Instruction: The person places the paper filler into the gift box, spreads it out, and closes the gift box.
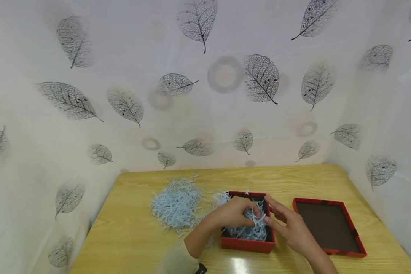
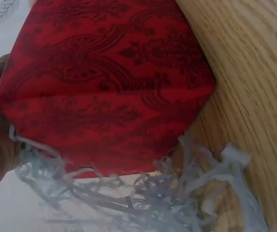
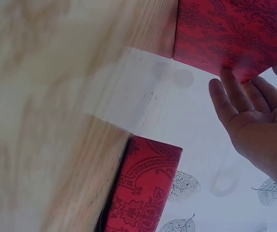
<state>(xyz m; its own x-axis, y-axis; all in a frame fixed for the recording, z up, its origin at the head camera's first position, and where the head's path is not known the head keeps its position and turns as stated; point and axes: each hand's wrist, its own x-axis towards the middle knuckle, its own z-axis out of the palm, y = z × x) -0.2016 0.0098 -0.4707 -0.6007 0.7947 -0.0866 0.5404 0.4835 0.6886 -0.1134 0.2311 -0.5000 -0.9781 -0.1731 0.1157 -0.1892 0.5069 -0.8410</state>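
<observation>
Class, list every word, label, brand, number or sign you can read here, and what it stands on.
No text can be read.
Box: dark ornament; one small, blurred patch could be lettering or pattern, I cannot tell.
Lid: ornament only.
Backdrop: leaf and ring prints, no words.

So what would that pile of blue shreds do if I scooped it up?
The pile of blue shreds would probably feel very light, being thin strips heaped loosely. It likely wouldn't hold together: stray strands already lie beside it on the table.
</observation>
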